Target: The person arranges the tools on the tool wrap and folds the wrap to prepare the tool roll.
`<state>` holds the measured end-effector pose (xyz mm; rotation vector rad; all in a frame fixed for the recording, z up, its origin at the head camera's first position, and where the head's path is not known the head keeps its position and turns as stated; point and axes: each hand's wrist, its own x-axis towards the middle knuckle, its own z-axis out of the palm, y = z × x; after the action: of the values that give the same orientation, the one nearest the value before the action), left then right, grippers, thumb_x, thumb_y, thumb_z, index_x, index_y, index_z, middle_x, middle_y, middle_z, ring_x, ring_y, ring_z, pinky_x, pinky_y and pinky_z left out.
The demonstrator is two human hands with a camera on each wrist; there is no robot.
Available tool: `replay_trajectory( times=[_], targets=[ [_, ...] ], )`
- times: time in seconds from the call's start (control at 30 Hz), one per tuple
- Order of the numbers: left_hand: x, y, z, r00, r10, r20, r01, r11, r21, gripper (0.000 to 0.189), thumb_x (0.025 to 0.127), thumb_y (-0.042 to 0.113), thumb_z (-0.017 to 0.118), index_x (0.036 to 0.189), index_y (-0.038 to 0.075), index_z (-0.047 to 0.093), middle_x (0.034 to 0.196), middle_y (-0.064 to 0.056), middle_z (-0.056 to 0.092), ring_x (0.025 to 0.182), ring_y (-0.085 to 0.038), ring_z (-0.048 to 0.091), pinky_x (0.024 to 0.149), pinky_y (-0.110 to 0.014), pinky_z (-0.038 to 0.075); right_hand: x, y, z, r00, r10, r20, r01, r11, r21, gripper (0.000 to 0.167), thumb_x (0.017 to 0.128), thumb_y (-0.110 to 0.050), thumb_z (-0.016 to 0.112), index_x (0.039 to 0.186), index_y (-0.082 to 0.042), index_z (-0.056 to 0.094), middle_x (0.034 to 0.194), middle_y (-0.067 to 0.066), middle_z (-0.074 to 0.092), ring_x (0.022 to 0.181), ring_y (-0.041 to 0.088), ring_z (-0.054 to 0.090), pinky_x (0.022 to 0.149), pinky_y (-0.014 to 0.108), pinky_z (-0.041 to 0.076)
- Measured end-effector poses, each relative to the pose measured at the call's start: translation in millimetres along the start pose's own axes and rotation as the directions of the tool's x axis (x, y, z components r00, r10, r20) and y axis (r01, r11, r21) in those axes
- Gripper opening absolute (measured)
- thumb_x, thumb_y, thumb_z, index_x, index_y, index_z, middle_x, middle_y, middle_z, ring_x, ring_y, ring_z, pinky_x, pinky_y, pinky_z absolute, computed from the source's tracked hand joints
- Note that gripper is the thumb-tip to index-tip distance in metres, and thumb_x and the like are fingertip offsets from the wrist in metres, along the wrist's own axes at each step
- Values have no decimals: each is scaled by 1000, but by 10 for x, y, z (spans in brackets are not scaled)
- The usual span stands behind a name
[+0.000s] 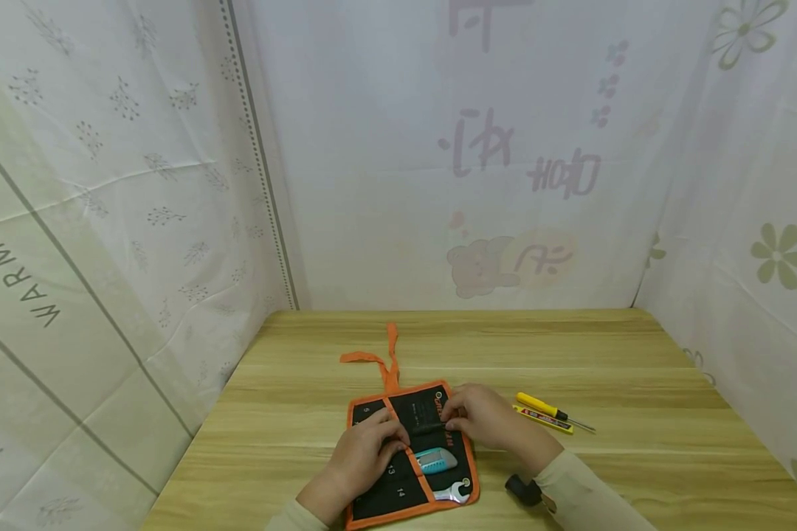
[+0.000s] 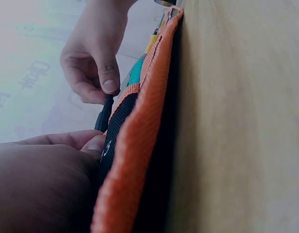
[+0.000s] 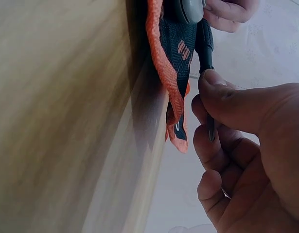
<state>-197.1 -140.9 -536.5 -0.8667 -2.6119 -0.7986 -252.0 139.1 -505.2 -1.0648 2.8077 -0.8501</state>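
A black fabric tool pouch (image 1: 408, 409) with orange edging lies spread on the table. My right hand (image 1: 481, 417) pinches a slim black tool with a narrow pointed end (image 3: 205, 46) between thumb and fingers, above the pouch's upper right part. The tool's other end reaches toward the orange-trimmed pocket edge, beside my left fingers. My left hand (image 1: 365, 453) pinches that pocket edge from the left. Lower in the pockets sit a teal utility knife (image 1: 437, 460) and an open-end wrench (image 1: 453, 493), their ends sticking out to the right.
Right of the pouch, a yellow-handled screwdriver (image 1: 541, 404) lies beside a flat yellow labelled item (image 1: 544, 421). The pouch's orange ties (image 1: 390, 372) stretch toward the back of the wooden table (image 1: 292, 391). Printed curtains (image 1: 372, 184) hang behind and at both sides.
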Motion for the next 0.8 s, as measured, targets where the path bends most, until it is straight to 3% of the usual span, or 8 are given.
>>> replay_trajectory(
  times=[0.8],
  targets=[
    [-3, -4, 11, 1000, 8, 25, -8, 1000, -3, 17, 95, 18, 80, 94, 33, 71, 99, 19, 58, 82, 3, 58, 72, -26, 53, 72, -23, 19, 997, -47, 60, 47, 999, -2, 20, 93, -11, 81, 88, -30, 78, 88, -21, 60, 85, 2, 54, 77, 28, 51]
  ],
)
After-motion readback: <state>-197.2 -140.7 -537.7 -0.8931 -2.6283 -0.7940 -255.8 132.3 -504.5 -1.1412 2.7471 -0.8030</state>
